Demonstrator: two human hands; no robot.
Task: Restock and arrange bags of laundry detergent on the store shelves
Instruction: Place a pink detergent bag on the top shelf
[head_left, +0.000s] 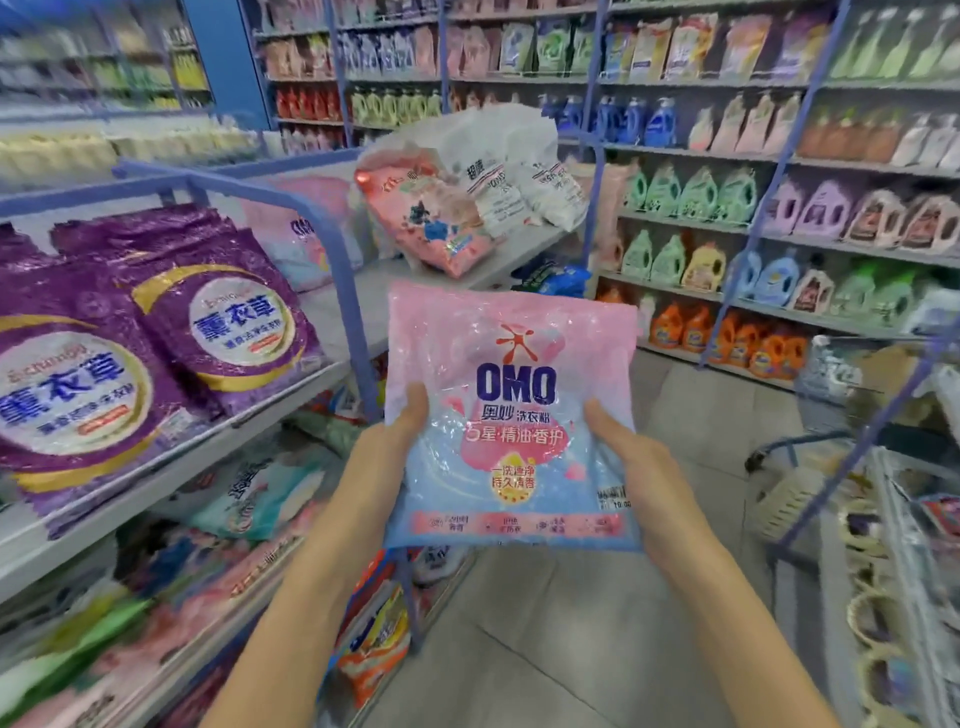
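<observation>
You are gripping the pink OMO bag (511, 374) off the front edge of the shelf (376, 288), left hand (395, 441) and right hand (628, 457) each curled round 1 side, so be keeping it label-forward while setting it beside the matching bag (298, 239).

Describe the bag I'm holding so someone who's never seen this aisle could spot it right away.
Start at the left shelf, the one with purple bags. In front of it, the left hand and right hand grip one flat bag by its sides. Unlike the purple bags, it is pale pink fading to blue, with OMO in dark-blue letters.
</observation>
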